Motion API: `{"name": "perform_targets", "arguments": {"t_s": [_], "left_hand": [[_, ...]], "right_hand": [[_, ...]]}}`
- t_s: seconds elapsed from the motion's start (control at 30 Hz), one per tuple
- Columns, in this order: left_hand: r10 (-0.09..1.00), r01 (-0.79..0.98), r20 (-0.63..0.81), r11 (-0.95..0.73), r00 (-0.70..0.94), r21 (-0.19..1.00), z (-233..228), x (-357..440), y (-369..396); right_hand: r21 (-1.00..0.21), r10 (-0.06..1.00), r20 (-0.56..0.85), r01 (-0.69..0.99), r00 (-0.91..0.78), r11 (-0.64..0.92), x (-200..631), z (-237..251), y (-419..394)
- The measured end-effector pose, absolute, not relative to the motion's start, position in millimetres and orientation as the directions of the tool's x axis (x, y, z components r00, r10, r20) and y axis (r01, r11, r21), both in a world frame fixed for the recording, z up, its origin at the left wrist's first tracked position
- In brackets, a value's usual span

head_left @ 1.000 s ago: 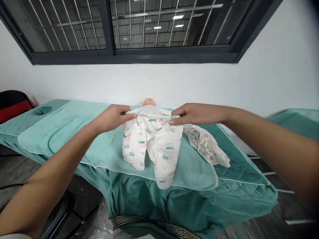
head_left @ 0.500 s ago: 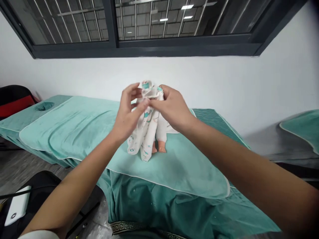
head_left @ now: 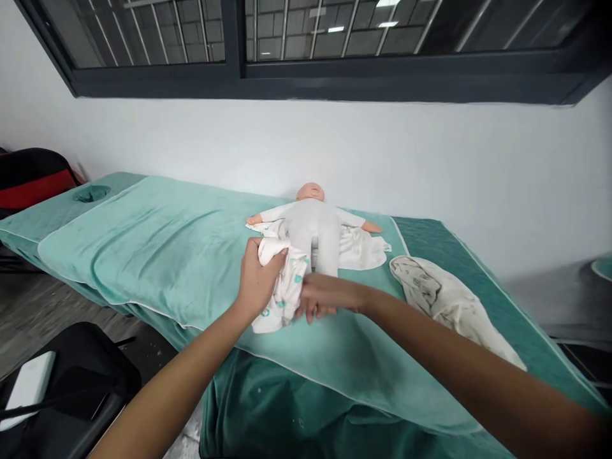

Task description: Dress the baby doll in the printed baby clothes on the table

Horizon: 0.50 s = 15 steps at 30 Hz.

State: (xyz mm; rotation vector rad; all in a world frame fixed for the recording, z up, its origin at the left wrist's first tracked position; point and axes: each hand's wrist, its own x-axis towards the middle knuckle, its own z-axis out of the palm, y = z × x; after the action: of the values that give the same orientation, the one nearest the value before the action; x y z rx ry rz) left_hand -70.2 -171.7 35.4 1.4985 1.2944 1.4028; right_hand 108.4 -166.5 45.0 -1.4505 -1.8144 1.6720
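Head view: a doll (head_left: 313,223) is laid face up on a green towel (head_left: 157,248), head toward the far wall. Printed pants (head_left: 282,290) are bunched at the doll's feet, near the towel's middle. The left hand (head_left: 258,280) is closed around the gathered waistband. The right hand (head_left: 322,299) is curled at the doll's legs; what its fingers grip cannot be told. A cream garment (head_left: 444,296) lies to the right. Judgement: the leg opening is best kept gathered and wide, each foot guided through in turn.

Both forearms were bare to the elbow, without watch, ring or glove; the left hand (head_left: 258,280) and right hand (head_left: 325,298) showed short, unpainted nails.
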Motion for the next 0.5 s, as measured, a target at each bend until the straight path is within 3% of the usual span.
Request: {"name": "perform_targets", "arguments": {"t_s": [0.07,0.1,0.23,0.3,0.37,0.43,0.5], "left_hand": [[0.977,0.243,0.159,-0.121,-0.143,0.962,16.4,-70.1,-152.9],[0.983,0.265,0.110,-0.067,-0.149,0.962,6.5,-70.1,-142.7],[0.989,0.357,0.084,-0.036,-0.119,0.933,-21.9,-63.6,-112.4],[0.988,0.332,0.138,-0.109,-0.064,0.937,-26.7,-52.7,-107.7],[0.991,0.239,0.133,-0.136,0.028,0.962,-27.9,-37.1,-106.2],[0.996,0.156,0.048,-0.059,0.074,0.986,-28.9,-20.7,-102.4],[0.994,0.097,-0.068,0.060,0.086,0.993,-31.0,-7.1,-93.8]], "right_hand": [[-0.814,0.711,-0.470,0.568,-0.523,-0.121,115.1,40.6,-167.5],[-0.800,0.722,-0.453,0.596,-0.523,-0.070,119.9,39.9,-163.1],[-0.750,0.965,-0.054,0.648,-0.258,0.131,145.6,36.0,-118.3],[-0.720,0.984,0.157,0.672,-0.086,0.174,159.8,29.4,-85.7],[-0.670,0.936,0.349,0.708,0.038,0.221,173.6,19.2,-50.1],[-0.608,0.901,0.421,0.769,0.103,0.196,186.9,6.8,-13.2],[-0.607,0.912,0.370,0.790,0.180,0.091,199.9,-4.9,23.0]]}}
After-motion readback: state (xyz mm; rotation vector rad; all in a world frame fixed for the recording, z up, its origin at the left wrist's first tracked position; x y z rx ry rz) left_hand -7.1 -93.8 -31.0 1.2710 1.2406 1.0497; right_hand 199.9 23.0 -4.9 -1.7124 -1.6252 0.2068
